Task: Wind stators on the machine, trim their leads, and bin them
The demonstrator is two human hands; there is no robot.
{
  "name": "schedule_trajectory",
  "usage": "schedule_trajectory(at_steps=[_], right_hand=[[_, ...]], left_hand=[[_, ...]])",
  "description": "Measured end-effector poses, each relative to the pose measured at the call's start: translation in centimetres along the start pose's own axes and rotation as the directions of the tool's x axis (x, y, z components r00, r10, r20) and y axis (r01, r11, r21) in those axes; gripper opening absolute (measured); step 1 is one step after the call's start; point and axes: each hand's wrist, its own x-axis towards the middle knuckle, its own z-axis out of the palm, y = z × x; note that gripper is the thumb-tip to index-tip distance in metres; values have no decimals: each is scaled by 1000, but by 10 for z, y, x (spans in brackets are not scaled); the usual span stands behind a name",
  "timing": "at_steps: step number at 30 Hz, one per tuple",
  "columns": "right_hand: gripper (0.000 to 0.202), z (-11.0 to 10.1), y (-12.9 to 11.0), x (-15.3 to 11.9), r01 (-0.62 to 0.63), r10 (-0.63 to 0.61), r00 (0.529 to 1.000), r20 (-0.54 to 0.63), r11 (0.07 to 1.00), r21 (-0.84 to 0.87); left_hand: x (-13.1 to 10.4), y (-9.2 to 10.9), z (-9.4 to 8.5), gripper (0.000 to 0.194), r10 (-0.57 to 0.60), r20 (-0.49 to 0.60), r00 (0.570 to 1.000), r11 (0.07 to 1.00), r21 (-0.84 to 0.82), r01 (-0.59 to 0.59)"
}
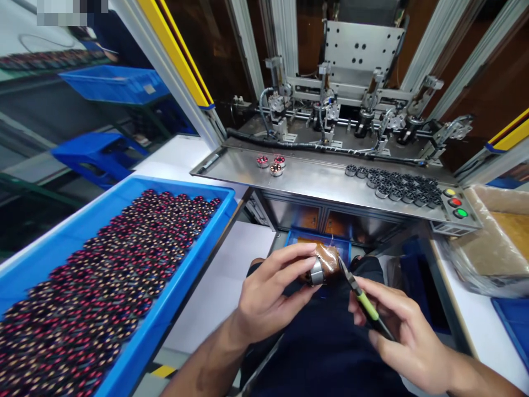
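**Nippers beside a silver ring, in front of the steel ledge**

In front of the steel ledge, on the wearer's side and lower than its surface, the left hand is clamped on the silver ring, fingers over the top and thumb below. The right hand is closed around the green-and-black handles of the nippers, whose slim tips point toward the ledge. Those tips sit just to the right of the silver ring; whether they touch anything, I cannot tell. A shiny brown object shows directly behind the ring, and a lower blue bin stands beneath the ledge's front edge.

On the ledge's left half lie three red-and-black wound stators, close together. On its right half is a cluster of black ring-shaped parts, next to the yellow, red and green buttons at that end. Metal fixtures line up behind the ledge.

To the left of the ledge and nearer the wearer, a large blue crate full of similar wound parts rests on a white desk. Right of the ledge is an open carton with clear plastic.
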Motion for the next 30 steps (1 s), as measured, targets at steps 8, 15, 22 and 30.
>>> schedule_trajectory(at_steps=[8, 15, 22, 30], right_hand=[[92, -1, -10, -10, -16, -6, 995, 102, 977, 213], [91, 5, -7, -5, -18, -21, 990, 139, 961, 276], [92, 4, -10, -1, -11, -30, 990, 141, 960, 280], [82, 7, -12, 4, -6, -30, 989, 145, 970, 242]], left_hand=[[1, 2, 0, 50, 58, 18, 998, 998, 28, -58], [5, 3, 0, 59, 81, -26, 996, 995, 65, -80], [6, 1, 2, 59, 60, -63, 996, 997, -45, -63], [2, 0, 0, 60, 38, -51, 998, 996, -78, -42]])
